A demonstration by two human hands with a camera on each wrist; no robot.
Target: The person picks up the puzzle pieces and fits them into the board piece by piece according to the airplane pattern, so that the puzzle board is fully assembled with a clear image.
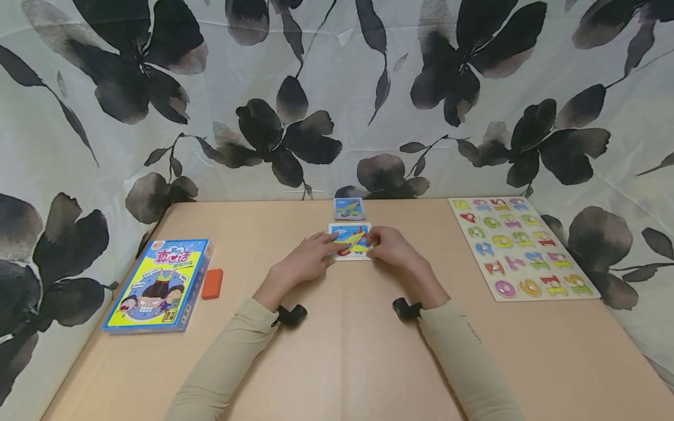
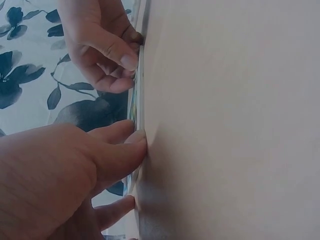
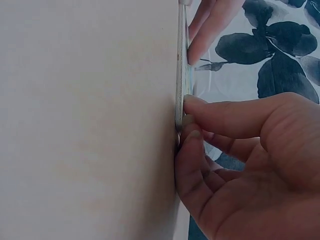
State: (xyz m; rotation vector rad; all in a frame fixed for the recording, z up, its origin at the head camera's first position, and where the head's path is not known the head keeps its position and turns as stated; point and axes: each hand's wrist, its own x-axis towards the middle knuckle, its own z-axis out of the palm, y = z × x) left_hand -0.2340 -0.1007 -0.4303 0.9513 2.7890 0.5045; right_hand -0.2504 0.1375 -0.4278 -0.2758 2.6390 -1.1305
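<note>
A rectangular airplane picture board (image 1: 351, 234), yellow plane on blue with a white border, lies flat near the table's far edge. My left hand (image 1: 310, 256) rests on its left side with fingers stretched over the picture. In the left wrist view, the left thumb (image 2: 127, 152) touches the board's near edge. At the right side, my right hand (image 1: 394, 247) has its fingers curled and pinches the board's edge. The right wrist view shows the right thumb and fingertips (image 3: 192, 132) meeting at the corner of the board (image 3: 181, 75). Directly behind lies a smaller airplane card (image 1: 348, 208).
To the left lies a blue and yellow box (image 1: 158, 283) with a cartoon cover, beside a small orange-red block (image 1: 212, 284). A white sheet of colourful figures (image 1: 516, 245) lies at the right. Floral cloth (image 1: 316, 70) hangs behind the wooden table (image 1: 342, 351).
</note>
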